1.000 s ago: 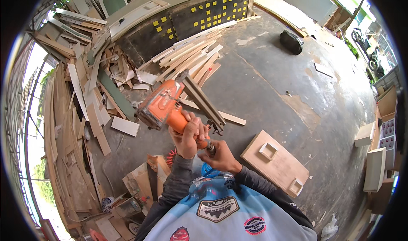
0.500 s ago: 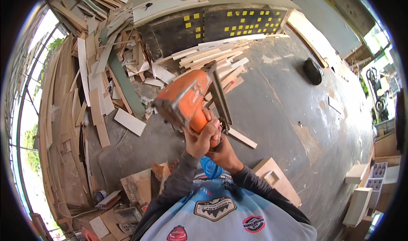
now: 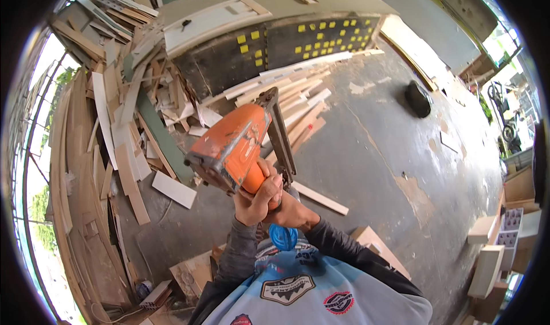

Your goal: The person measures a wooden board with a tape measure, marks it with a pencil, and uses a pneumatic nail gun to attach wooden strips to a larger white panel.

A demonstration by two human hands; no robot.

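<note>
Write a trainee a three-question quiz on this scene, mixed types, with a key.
1. Multiple choice: what shows just below the right hand in the picture?
A) a long green ruler
B) a glossy, coiled blue hose
C) a round red cup

2. True or false: the left hand grips the scuffed, orange-bodied nail gun by its handle.

3. Short answer: what marks the long, dark, upright panel?

Key:
1. B
2. True
3. Small yellow squares

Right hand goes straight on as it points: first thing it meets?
Probably the left hand, gripping the orange nail gun; the right hand overlaps it in view, so any gap is unclear.
</note>
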